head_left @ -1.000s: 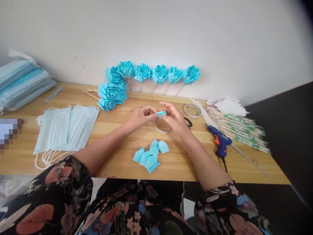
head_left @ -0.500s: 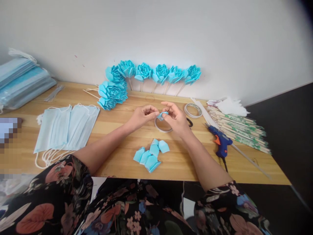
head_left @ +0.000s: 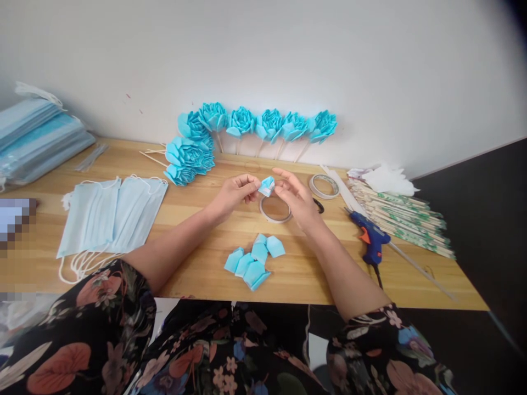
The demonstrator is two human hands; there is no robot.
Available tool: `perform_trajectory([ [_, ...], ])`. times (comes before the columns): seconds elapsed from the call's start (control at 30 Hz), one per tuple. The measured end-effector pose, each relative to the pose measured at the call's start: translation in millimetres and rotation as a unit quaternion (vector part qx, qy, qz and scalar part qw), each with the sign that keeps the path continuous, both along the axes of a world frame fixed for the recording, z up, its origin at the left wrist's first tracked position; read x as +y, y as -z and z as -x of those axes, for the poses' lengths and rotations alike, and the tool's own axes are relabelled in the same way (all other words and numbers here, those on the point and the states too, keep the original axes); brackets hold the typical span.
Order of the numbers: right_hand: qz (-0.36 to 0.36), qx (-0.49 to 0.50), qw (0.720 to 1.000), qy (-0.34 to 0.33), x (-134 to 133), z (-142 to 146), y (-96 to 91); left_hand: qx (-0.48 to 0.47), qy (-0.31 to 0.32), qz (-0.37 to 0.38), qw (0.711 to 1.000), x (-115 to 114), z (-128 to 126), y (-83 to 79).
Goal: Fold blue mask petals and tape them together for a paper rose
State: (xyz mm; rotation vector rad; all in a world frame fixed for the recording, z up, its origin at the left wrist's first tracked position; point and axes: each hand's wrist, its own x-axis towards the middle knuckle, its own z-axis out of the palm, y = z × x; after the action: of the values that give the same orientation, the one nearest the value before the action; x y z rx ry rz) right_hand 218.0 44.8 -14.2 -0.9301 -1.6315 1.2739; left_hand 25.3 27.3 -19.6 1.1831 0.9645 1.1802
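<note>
My left hand pinches a small folded blue petal above the middle of the wooden table. My right hand is close beside it, fingers curled at the petal's right edge and touching it. A roll of tape lies on the table just under my hands. Several more folded blue petals lie in a heap nearer to me.
Finished blue flowers on sticks lean on the wall. Face masks lie at left, a stack of masks far left. At right are a second tape roll, a blue glue gun, wrapped chopsticks and scissors.
Both hands have risen slightly off the tape roll, and the petal now stands more upright between my fingertips. Nothing else on the table has moved.
</note>
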Motion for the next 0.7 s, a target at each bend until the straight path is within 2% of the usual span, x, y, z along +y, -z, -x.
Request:
perform_trajectory([
  [0.2, -0.024, -0.025, 0.999, 0.007, 1.2, 3.0, 3.3, 0.008, 0.008, 0.003, 1.0, 0.8, -0.4, 2.1],
  [0.37, -0.057, -0.055, 0.997, 0.013, 0.4, 2.6, 2.0, 0.065, 0.009, -0.018, 0.998, -1.3, -2.3, -3.4],
  [0.5, -0.059, -0.054, 0.997, 0.006, 0.4, 3.4, 3.2, 0.089, 0.028, -0.038, 0.995, -2.0, -5.3, -3.1],
  [0.7, -0.058, -0.064, 0.996, -0.008, -0.9, 4.7, 4.3, 0.101, 0.02, -0.041, 0.994, -1.4, -4.8, -0.1],
])
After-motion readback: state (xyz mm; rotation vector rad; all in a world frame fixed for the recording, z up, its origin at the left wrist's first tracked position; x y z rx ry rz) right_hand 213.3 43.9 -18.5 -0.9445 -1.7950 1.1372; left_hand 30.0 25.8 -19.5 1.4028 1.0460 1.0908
